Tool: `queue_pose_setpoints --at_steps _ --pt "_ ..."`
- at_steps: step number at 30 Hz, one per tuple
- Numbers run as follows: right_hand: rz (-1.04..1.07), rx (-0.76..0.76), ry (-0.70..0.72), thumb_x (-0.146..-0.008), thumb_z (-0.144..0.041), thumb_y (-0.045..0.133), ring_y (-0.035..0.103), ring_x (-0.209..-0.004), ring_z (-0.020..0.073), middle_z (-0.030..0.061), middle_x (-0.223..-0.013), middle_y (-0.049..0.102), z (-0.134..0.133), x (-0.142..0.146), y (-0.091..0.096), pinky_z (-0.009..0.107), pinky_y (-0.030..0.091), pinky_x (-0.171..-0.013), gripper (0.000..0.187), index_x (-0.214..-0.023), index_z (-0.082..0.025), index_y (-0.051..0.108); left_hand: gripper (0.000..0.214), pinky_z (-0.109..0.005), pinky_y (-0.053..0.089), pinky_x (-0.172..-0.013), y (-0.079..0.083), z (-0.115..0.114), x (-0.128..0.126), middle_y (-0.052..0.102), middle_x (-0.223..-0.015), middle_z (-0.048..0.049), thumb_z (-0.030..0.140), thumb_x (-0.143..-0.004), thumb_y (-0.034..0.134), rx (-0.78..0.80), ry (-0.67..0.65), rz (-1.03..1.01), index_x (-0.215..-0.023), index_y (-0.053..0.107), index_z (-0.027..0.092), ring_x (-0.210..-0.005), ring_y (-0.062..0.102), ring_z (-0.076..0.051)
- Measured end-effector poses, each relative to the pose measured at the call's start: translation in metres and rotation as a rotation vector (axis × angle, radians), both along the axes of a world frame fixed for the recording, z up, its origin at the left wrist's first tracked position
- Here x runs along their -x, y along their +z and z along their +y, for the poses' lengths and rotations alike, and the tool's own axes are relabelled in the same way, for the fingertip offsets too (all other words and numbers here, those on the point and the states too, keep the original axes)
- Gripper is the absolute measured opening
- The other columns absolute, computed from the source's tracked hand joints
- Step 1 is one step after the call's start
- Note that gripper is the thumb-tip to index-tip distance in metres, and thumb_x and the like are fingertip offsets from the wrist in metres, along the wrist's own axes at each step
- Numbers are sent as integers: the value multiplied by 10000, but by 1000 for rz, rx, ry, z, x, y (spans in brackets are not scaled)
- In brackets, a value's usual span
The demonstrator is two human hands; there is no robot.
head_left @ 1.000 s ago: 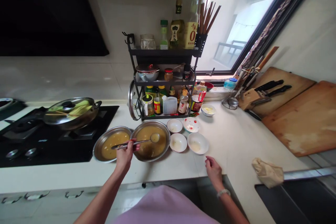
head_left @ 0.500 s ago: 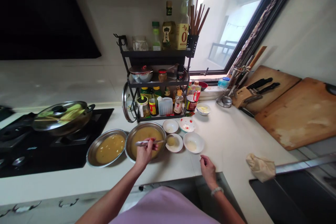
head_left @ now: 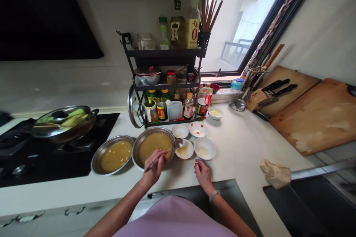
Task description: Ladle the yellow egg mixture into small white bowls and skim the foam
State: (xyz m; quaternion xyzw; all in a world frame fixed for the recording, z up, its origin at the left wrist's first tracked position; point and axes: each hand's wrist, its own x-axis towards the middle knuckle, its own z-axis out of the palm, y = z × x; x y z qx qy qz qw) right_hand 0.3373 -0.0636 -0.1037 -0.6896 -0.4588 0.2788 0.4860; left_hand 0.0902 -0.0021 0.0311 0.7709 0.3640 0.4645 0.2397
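My left hand (head_left: 155, 166) is closed around the handle of a metal ladle (head_left: 178, 143), above the near right part of a metal basin (head_left: 135, 155) of yellow-brown liquid. The ladle's head is over the gap between that basin and a small white bowl (head_left: 191, 152), which has a little yellowish liquid in it. My right hand (head_left: 203, 174) is over the counter just below another white bowl (head_left: 213, 152) with pale contents. Its fingers are curled in, and I see nothing in them.
A second basin (head_left: 94, 163) of similar liquid with pale bits stands left, beside the stove (head_left: 83, 163) with its lidded pan (head_left: 59, 124). Behind are several small bowls and a black rack (head_left: 167, 88) of bottles. Knife block (head_left: 254, 100) and cutting boards (head_left: 311, 114) lean at right.
The ladle has tipped, and its yellowish liquid now lies in the small white bowl. The ladle's head has risen toward the basin's rim. My right hand has moved left.
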Motion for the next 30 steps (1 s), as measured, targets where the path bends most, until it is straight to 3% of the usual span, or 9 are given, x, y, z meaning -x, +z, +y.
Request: queue_pose_setpoints --at_steps 5,10,14,19,22,30 --pt "-38 -14 -22 -815 -442 451 629 -489 192 63 -630 667 4 -2 -8 264 472 -452 410 -956 -133 681 261 -278 541 -604 2 7 39 660 -753 -38 332 -937 411 182 269 -31 -966 621 180 -600 643 -147" --pt "-92 -25 -13 -812 -422 452 658 -562 204 80 -683 695 3 -4 -11 268 489 -493 394 -953 -145 694 264 -293 543 -626 -14 7 63 659 -729 -46 359 -912 438 167 260 93 -937 641 192 -605 649 -161" --pt "-172 -43 -2 -825 -385 435 671 -603 208 85 -707 707 3 -4 -11 270 503 -531 372 -946 -152 698 284 -313 547 -632 -26 8 65 684 -692 -53 389 -893 450 241 301 49 -915 650 187 -610 669 -185" --pt "-230 -70 -7 -830 -366 431 670 -603 218 98 -716 713 4 -4 -12 289 517 -569 364 -939 -148 701 352 -345 564 -565 -28 18 65 685 -603 -66 469 -829 500 520 461 -246 -881 642 151 -553 680 -229" --pt "-233 -76 -9 -827 -362 430 668 -592 219 98 -708 711 4 -3 -13 292 516 -561 366 -935 -142 701 371 -367 578 -589 -27 24 67 697 -629 -87 469 -794 538 613 489 -416 -884 634 122 -604 701 -253" --pt "-241 -85 -10 -818 -354 436 664 -580 218 86 -689 711 4 -3 -10 291 510 -541 349 -922 -157 705 339 -361 592 -620 -6 27 53 713 -713 -95 429 -757 603 665 486 -607 -861 629 107 -627 703 -228"
